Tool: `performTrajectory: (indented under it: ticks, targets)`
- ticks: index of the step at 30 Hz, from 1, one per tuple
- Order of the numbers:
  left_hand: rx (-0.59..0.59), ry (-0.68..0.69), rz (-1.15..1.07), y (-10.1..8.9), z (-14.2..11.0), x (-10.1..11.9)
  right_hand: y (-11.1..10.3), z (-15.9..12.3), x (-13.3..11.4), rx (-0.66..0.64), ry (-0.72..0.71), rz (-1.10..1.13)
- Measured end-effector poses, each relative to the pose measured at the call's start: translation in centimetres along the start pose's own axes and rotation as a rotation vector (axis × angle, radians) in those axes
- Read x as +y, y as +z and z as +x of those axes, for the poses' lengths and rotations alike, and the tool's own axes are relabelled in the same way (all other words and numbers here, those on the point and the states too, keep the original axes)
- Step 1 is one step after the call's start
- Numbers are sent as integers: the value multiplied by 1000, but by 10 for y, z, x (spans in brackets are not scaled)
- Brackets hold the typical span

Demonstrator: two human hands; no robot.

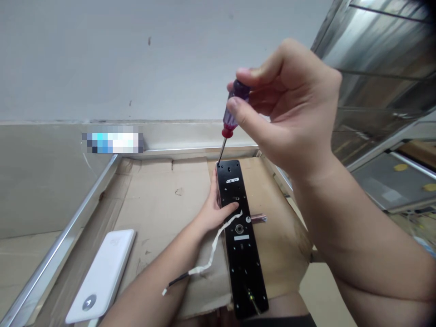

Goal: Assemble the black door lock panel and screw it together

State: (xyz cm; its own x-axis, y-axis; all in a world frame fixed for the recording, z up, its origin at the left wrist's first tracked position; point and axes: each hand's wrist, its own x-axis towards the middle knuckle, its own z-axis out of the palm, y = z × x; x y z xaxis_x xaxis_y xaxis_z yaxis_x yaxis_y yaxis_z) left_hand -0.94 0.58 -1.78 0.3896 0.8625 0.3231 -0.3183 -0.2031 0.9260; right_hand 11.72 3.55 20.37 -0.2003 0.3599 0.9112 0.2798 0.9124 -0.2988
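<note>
A long black lock plate (243,268) lies flat on a sheet of brown cardboard (163,204), running away from the person, with its top end near the far edge of the cardboard. Its face has several holes, a small white label near the top, and a white strip lower down. A thin cable (213,247) wrapped in white tape curls out from a round opening in the middle of the plate and trails toward the lower left, ending in a bare black section with a small white tip. A short metal rod (258,218) sticks out past the plate's right edge.

The left hand (214,204) grasps the plate from its left side, with the fingers along the edge and the thumb lying across the face. Above it, the right hand (289,109) pinches a screwdriver (236,104) between thumb and fingers. The handle is purple with a red collar, and the thin shaft angles down so that its tip meets the plate's top left corner.

A white power bank (102,277) lies on the cardboard to the left, just beyond the left forearm. A shiny metal edge (68,227) runs along the left side, below a pale wall (136,59)
</note>
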Motion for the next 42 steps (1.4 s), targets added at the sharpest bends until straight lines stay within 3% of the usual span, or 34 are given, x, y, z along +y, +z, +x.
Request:
performTrajectory:
  ticks: [5, 11, 19, 22, 26, 31, 42]
  targets:
    - [-4, 5, 19, 0, 1, 1, 2, 3, 9, 126, -150, -127]
    - [-4, 3, 24, 1, 1, 4, 7, -2, -3, 44, -70, 28]
    - [-14, -12, 11, 1, 1, 2, 8, -1, 8, 108, -79, -80]
    - [-1, 19, 23, 0, 1, 2, 8, 0, 1, 81, -104, 20]
    - [6, 18, 44, 0, 0, 1, 8, -1, -3, 18, -30, 3]
    - [5, 19, 25, 0, 0, 1, 7, 0, 1, 110, -120, -60]
    - [28, 21, 0, 2, 0, 1, 3, 3, -15, -1, 67, 46]
